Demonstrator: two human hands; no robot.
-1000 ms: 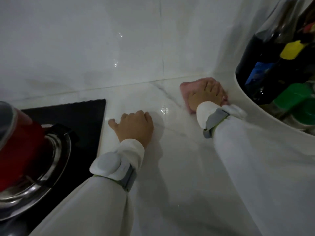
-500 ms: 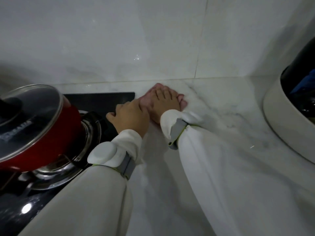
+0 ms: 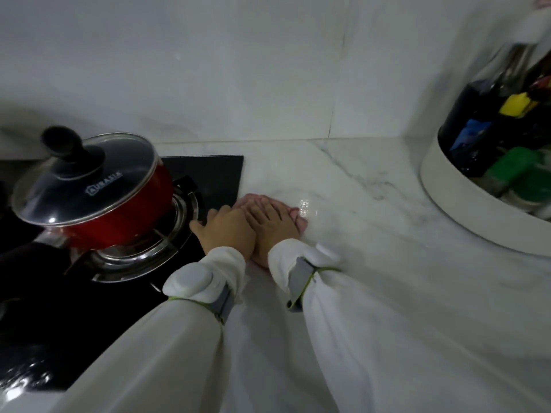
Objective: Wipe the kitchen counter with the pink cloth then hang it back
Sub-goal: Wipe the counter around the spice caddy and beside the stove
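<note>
The pink cloth lies flat on the white marble counter beside the stove's right edge; only its edges show around my fingers. My right hand presses down on it, fingers spread. My left hand rests next to it, touching the right hand, fingers curled with nothing in them, over the edge of the black stove top.
A red pot with a glass lid sits on the burner at left. A white round tray holding several bottles stands at the right corner. White tiled wall runs behind the counter.
My right hand has slid the pink cloth from the right, near the tray, leftward to the stove edge and a little toward me. My left hand stayed by the stove.
</note>
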